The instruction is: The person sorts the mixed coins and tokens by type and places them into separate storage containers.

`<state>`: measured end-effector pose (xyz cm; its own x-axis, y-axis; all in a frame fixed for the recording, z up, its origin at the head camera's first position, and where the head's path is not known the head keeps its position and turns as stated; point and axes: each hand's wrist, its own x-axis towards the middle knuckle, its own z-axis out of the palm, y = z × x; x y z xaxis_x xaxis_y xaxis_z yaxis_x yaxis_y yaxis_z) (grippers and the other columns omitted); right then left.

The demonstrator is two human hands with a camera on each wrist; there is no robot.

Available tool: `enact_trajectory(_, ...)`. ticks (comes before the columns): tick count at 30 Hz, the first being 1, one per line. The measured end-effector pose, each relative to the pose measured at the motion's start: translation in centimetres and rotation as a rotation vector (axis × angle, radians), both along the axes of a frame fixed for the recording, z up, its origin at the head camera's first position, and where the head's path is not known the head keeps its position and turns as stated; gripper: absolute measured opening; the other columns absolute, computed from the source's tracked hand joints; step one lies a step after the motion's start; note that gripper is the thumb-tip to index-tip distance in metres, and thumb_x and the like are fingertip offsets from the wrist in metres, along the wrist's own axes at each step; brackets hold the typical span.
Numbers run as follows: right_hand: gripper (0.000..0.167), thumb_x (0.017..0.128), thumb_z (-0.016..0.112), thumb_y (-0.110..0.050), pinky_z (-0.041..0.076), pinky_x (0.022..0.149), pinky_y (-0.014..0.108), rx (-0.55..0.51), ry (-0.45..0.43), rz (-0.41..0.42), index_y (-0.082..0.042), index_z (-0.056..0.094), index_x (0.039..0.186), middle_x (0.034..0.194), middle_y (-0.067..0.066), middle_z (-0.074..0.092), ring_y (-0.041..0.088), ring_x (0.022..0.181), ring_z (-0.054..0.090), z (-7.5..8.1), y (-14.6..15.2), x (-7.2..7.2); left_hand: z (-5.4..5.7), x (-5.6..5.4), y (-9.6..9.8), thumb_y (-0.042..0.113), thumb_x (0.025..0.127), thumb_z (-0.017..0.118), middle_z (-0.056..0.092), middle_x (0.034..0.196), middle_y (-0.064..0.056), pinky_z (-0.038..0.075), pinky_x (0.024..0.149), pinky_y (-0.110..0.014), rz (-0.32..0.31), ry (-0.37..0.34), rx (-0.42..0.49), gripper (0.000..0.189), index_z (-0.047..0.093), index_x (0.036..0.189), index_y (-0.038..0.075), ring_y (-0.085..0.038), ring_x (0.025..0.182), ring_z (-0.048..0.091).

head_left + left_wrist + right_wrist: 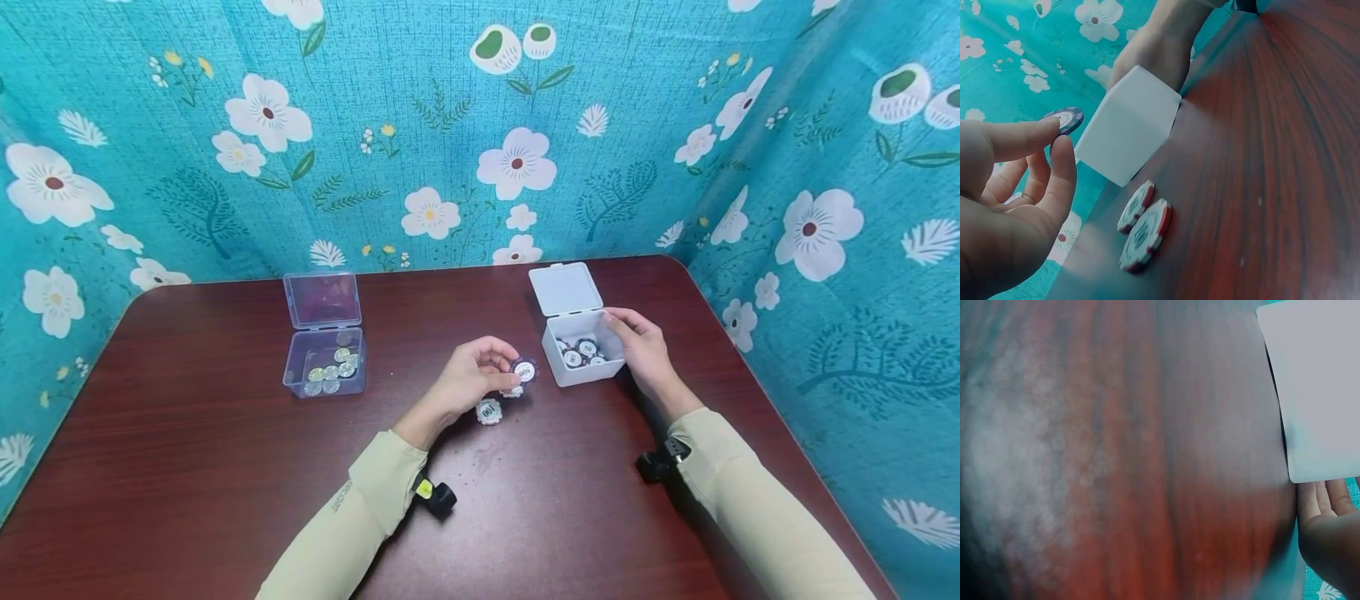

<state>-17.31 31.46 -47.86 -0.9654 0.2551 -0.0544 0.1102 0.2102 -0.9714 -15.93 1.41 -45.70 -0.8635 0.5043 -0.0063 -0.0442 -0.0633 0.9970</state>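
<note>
Between thumb and fingertips, my left hand (471, 379) pinches a dark-edged poker chip (524, 372) with a pale centre. It is held up off the table, tilted on edge in the left wrist view. Just below lie two white poker chips (489, 411) with red showing at their edges, one partly hidden by the hand in the head view. My right hand (642, 347) grips the right wall of a white plastic box (592, 375), fingers at its rear right corner. The box's lid (566, 289) stands raised, and several dark poker chips (573, 358) lie inside.
To the left, a clear purplish box (300, 390) with its lid up holds several silver and gold-coloured coins (331, 372). Both boxes stand on a dark red wooden table (187, 467). A blue flowered curtain (420, 125) hangs behind the table and along its right side.
</note>
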Motion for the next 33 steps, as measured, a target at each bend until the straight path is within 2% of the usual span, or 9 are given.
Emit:
enact_trajectory(4, 0.050, 0.098, 0.066, -0.039, 0.038, 0.098, 0.032, -0.006, 0.006, -0.004, -0.002, 0.063, 0.131, 0.121, 0.003, 0.063, 0.015, 0.112, 0.051, -0.1, 0.0, -0.1, 0.1, -0.3, 1.1, -0.012, 0.083, 0.071, 0.058, 0.084, -0.006, 0.054, 0.069, -0.033, 0.015, -0.017, 0.005, 0.026, 0.063, 0.107, -0.007, -0.015, 0.071, 0.060)
enact_trajectory(9, 0.048, 0.098, 0.066, -0.038, 0.038, 0.097, 0.032, -0.013, -0.006, -0.015, -0.002, 0.063, 0.130, 0.122, 0.005, 0.063, 0.015, 0.111, 0.051, -0.1, 0.0, -0.1, 0.3, -0.6, 2.5, -0.013, 0.085, 0.070, 0.058, 0.084, -0.007, 0.059, 0.076, -0.039, 0.023, -0.059, 0.027, 0.027, 0.063, 0.109, -0.006, -0.016, 0.071, 0.062)
enact_trajectory(14, 0.045, 0.098, 0.067, -0.035, 0.040, 0.095, 0.032, -0.019, -0.001, -0.027, -0.003, 0.065, 0.129, 0.119, 0.003, 0.064, 0.016, 0.109, 0.052, -0.2, -0.1, -0.1, 0.6, -0.9, 3.7, -0.013, 0.085, 0.071, 0.060, 0.082, -0.007, 0.060, 0.075, -0.037, 0.046, -0.080, 0.052, 0.026, 0.064, 0.108, -0.005, -0.017, 0.071, 0.063)
enact_trajectory(22, 0.043, 0.098, 0.067, -0.035, 0.041, 0.093, 0.031, -0.015, 0.000, -0.032, -0.004, 0.066, 0.128, 0.116, -0.001, 0.065, 0.015, 0.108, 0.053, -0.1, -0.3, 0.0, 1.2, -1.0, 5.1, -0.014, 0.085, 0.070, 0.061, 0.083, -0.007, 0.060, 0.077, -0.039, 0.091, -0.152, 0.116, 0.027, 0.064, 0.109, -0.005, -0.016, 0.074, 0.064)
enact_trajectory(28, 0.046, 0.098, 0.066, -0.035, 0.042, 0.091, 0.031, -0.022, -0.009, -0.028, -0.002, 0.064, 0.130, 0.122, 0.007, 0.063, 0.021, 0.109, 0.053, 0.1, -0.3, 0.1, 2.0, -1.1, 6.2, -0.014, 0.085, 0.071, 0.062, 0.084, -0.008, 0.060, 0.076, -0.037, 0.135, -0.189, 0.140, 0.027, 0.065, 0.110, -0.005, -0.017, 0.073, 0.065)
enact_trajectory(33, 0.048, 0.099, 0.064, -0.036, 0.041, 0.093, 0.032, -0.015, -0.015, -0.012, -0.001, 0.062, 0.131, 0.126, 0.011, 0.061, 0.021, 0.112, 0.052, 0.1, -0.2, 0.1, 2.6, -1.2, 7.2, -0.016, 0.085, 0.070, 0.061, 0.082, -0.008, 0.061, 0.073, -0.034, 0.161, -0.215, 0.198, 0.026, 0.065, 0.109, -0.007, -0.016, 0.071, 0.064)
